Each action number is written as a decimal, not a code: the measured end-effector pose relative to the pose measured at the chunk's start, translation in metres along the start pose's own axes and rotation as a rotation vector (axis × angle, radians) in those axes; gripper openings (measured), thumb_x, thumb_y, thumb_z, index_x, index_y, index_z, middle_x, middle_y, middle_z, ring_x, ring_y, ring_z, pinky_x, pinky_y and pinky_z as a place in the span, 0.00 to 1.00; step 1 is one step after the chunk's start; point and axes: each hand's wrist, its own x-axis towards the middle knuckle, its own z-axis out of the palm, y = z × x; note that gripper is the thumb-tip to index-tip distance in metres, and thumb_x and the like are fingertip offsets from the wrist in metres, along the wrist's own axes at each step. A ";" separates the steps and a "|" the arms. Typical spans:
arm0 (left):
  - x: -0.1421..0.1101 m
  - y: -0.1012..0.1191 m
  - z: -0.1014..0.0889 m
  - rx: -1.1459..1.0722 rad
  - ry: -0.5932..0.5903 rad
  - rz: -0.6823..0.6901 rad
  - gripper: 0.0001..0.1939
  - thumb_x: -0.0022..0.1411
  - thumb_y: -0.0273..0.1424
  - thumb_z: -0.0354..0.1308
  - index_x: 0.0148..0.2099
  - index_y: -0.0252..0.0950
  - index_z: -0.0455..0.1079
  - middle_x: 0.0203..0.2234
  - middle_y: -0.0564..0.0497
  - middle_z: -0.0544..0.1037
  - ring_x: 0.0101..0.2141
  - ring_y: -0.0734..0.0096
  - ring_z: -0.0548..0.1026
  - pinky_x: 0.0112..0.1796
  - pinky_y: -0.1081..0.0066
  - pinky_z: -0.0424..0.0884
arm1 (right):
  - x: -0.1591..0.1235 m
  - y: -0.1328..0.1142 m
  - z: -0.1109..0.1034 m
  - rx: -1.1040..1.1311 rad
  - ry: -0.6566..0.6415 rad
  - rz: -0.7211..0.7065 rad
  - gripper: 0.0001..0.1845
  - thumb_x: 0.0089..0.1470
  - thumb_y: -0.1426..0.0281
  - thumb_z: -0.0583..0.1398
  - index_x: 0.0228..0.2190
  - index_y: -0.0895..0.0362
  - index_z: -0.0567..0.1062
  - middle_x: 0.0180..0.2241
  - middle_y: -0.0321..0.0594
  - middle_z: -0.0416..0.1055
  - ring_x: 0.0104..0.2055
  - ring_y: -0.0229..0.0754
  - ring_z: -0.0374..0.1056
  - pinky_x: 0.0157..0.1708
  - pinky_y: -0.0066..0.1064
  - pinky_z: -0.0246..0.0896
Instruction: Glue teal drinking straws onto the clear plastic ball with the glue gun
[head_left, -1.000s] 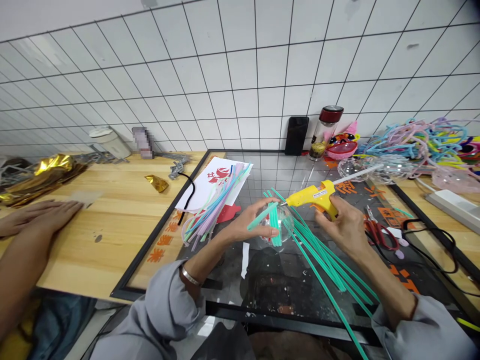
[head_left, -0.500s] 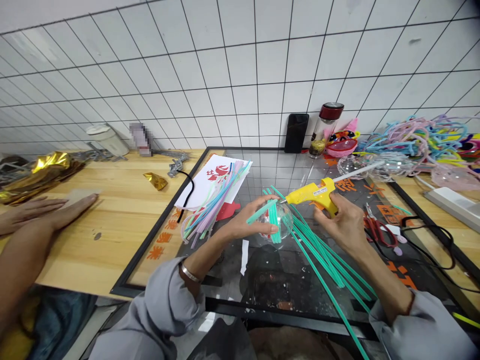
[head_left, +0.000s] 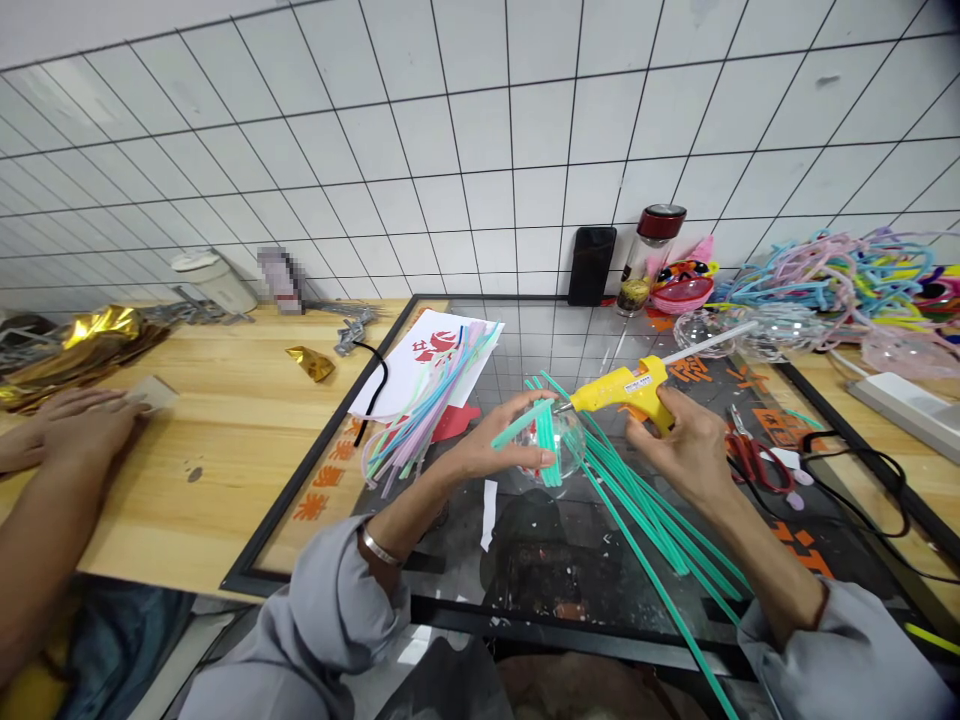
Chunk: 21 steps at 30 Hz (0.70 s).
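My left hand (head_left: 499, 435) is closed around a clear plastic ball (head_left: 574, 445), with fingers and thumb on either side of green strips (head_left: 548, 440) that lie across it. One green strip end sticks out to the left over my fingers. In my right hand (head_left: 686, 440) is a yellow glue gun (head_left: 619, 388), my fingers wrapped round its handle. The gun's metal nozzle touches or nearly touches the top of the green strips; I cannot tell which. A white glue stick (head_left: 709, 342) projects from its back end. Long green pipe cleaners (head_left: 652, 510) lie beside the ball, toward my right forearm.
Pastel pipe cleaners (head_left: 427, 400) rest on white paper (head_left: 397, 370) at left. Red-handled scissors (head_left: 757, 465), a black cable (head_left: 896, 500) and a power strip (head_left: 915, 415) lie at right. A phone (head_left: 592, 265) and glass bottle (head_left: 645, 265) stand by the wall. A co-worker's hands (head_left: 82, 430) rest at far left.
The co-worker's hand has drawn back to the left, uncovering a small pale piece. My hands, the ball and the glue gun have hardly moved.
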 end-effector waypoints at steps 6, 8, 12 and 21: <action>0.001 0.005 0.000 -0.004 -0.003 -0.040 0.40 0.48 0.37 0.69 0.62 0.39 0.61 0.46 0.47 0.74 0.44 0.58 0.75 0.43 0.62 0.74 | 0.000 0.001 0.001 0.002 -0.008 -0.020 0.13 0.54 0.65 0.59 0.23 0.53 0.60 0.21 0.31 0.59 0.21 0.34 0.53 0.24 0.30 0.46; 0.001 0.005 0.000 0.004 0.009 -0.015 0.39 0.47 0.36 0.69 0.61 0.39 0.62 0.50 0.46 0.72 0.46 0.58 0.75 0.44 0.62 0.74 | 0.001 0.001 0.000 0.006 -0.010 -0.027 0.12 0.54 0.65 0.58 0.23 0.53 0.61 0.20 0.31 0.59 0.21 0.34 0.51 0.23 0.30 0.46; 0.001 0.005 0.000 0.021 0.018 -0.005 0.38 0.47 0.35 0.69 0.60 0.38 0.63 0.51 0.45 0.72 0.47 0.57 0.73 0.46 0.62 0.72 | 0.003 0.002 -0.002 0.023 -0.023 -0.034 0.12 0.53 0.65 0.58 0.23 0.53 0.61 0.19 0.30 0.57 0.20 0.33 0.50 0.22 0.30 0.45; 0.000 0.007 0.001 0.011 0.001 -0.030 0.37 0.48 0.38 0.69 0.60 0.39 0.62 0.47 0.48 0.73 0.42 0.63 0.74 0.40 0.67 0.73 | 0.002 0.003 -0.001 0.009 -0.006 -0.043 0.12 0.53 0.65 0.58 0.23 0.53 0.60 0.20 0.30 0.58 0.20 0.33 0.51 0.22 0.29 0.46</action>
